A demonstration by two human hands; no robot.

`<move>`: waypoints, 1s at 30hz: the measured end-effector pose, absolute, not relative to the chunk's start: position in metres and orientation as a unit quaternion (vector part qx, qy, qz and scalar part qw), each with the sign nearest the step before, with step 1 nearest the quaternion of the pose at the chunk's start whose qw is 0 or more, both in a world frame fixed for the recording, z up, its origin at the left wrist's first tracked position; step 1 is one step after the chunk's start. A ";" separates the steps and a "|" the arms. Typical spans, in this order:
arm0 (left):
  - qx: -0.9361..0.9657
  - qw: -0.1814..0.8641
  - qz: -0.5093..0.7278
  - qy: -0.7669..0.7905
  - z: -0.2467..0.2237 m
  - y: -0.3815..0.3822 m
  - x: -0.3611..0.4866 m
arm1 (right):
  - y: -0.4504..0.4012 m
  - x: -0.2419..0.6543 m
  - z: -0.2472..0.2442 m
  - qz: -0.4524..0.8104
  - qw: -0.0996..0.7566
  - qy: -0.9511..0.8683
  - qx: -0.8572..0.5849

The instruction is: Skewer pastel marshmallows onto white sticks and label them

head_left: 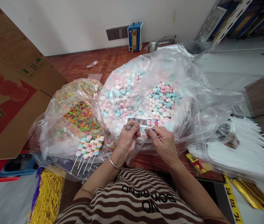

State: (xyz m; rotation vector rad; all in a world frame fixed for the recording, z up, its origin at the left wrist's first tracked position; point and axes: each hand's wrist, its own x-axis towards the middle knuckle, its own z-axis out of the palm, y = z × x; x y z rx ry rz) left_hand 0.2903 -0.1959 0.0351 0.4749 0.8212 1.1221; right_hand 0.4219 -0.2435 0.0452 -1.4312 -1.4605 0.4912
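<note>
Two hands (165, 144) pinch a printed wrapper (142, 121) near the table's (72, 67) front edge, bare wood behind the bags (127, 81)

A cardboard box (12, 81) stood at left; right of it lay two open candy bags (82, 116) (143, 93), then sticks (246, 149). Far behind, a small device (135, 37) stood near the wall (75, 25).

Crinkled clear plastic clouds much of the pink, white and blue round candy (161, 99) from where I stand, and the fingers of the left hand (129, 137) and right hand (163, 140) cover part of the small printed clear wrapper (143, 121), its fine lettering too tiny to read. The big brown cardboard box (12, 81) runs out of sight at the left, and the blue-framed goods on the white metal shelf (230, 25) are cut off above.
</note>
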 end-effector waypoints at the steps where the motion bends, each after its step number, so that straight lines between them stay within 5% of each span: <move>1: 0.202 0.752 0.513 0.361 0.035 -0.195 0.289 | -0.245 0.422 0.046 0.211 0.499 -0.605 -0.583; 10: 0.040 0.785 0.517 0.339 0.035 -0.190 0.279 | -0.262 0.418 0.065 0.185 0.605 -0.579 -0.514; 24: 0.226 0.763 0.503 0.337 0.034 -0.204 0.263 | -0.261 0.393 0.057 0.154 0.528 -0.634 -0.543; 30: 0.136 0.768 0.522 0.345 0.033 -0.204 0.264 | -0.261 0.392 0.047 0.105 0.556 -0.683 -0.462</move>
